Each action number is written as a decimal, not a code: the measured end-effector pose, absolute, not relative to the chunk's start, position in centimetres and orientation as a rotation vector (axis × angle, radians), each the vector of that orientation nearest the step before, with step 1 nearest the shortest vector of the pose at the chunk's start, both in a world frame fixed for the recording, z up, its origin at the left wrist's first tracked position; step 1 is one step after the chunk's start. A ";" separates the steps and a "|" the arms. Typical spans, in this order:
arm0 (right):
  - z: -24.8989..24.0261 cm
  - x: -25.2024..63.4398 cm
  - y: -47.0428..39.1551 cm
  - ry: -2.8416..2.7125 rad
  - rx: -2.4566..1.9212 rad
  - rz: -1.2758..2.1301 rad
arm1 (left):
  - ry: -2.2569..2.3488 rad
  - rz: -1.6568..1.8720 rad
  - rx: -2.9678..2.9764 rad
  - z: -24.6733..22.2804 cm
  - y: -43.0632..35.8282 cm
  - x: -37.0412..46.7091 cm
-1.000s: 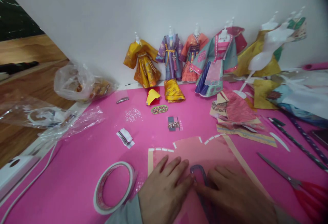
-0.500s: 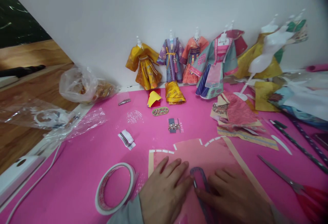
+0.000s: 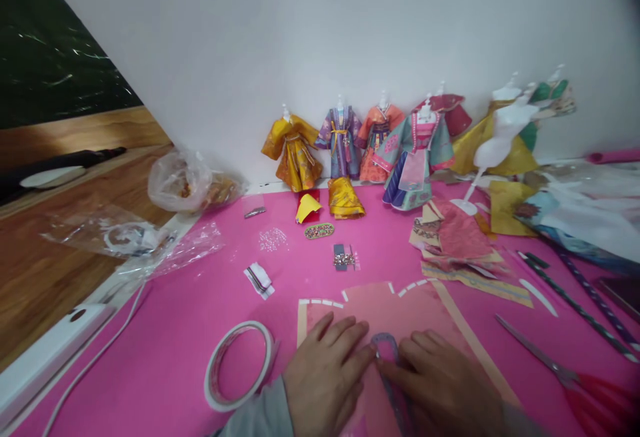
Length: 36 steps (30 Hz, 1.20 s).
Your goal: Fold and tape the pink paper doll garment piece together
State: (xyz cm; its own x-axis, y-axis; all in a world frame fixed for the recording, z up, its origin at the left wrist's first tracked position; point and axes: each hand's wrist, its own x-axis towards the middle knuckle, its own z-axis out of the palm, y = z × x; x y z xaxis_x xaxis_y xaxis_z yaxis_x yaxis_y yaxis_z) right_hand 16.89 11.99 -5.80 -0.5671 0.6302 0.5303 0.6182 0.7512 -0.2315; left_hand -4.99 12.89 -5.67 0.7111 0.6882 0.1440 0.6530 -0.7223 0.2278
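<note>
My left hand (image 3: 323,377) lies flat, fingers stretched, on a salmon-pink paper piece (image 3: 373,304) with white tape strips along its top edge. Its thumb side reaches the rounded end of a translucent purple ruler (image 3: 385,340). From the other side, my right hand (image 3: 443,384) has its fingers curled against the ruler, and its index finger crosses over it. The lower part of the ruler is partly hidden by this hand. A roll of white tape (image 3: 213,374) lies left of my left hand. Right of the paper are red-handled scissors (image 3: 565,376).
Several dressed doll forms (image 3: 341,144) stand along the wall, with a bare white doll form (image 3: 500,134) at right. Fabric and paper scraps (image 3: 465,230), loose beads (image 3: 273,240) and an oval bead tray (image 3: 319,231) lie on the pink tabletop (image 3: 175,350). A white power strip (image 3: 55,350) runs at left.
The head view has shifted, so the wall things sit lower in the picture. Both hands stay at the ruler on the paper, with little visible movement.
</note>
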 end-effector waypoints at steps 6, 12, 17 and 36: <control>-6.3 16.8 11.8 -2.283 -0.824 0.007 | 1.086 0.213 2.711 -4.2 12.7 -4.8; -6.4 16.8 11.9 -2.279 -0.780 0.058 | 1.063 0.305 2.718 -4.0 12.5 -4.9; -6.9 16.9 12.0 -2.288 -0.799 0.076 | 1.060 0.337 2.739 -4.1 12.5 -4.9; -7.0 17.5 12.1 -2.298 -0.803 0.026 | 1.837 1.099 2.357 -3.0 6.1 -11.3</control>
State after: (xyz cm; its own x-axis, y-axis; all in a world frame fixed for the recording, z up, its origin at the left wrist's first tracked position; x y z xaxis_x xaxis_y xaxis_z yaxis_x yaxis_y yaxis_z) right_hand 17.55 12.14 -7.00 -0.5686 0.5548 0.6074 0.5408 0.8085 -0.2322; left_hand -11.27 6.11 -3.00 0.0965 0.8392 0.5352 0.8687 -0.3336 0.3663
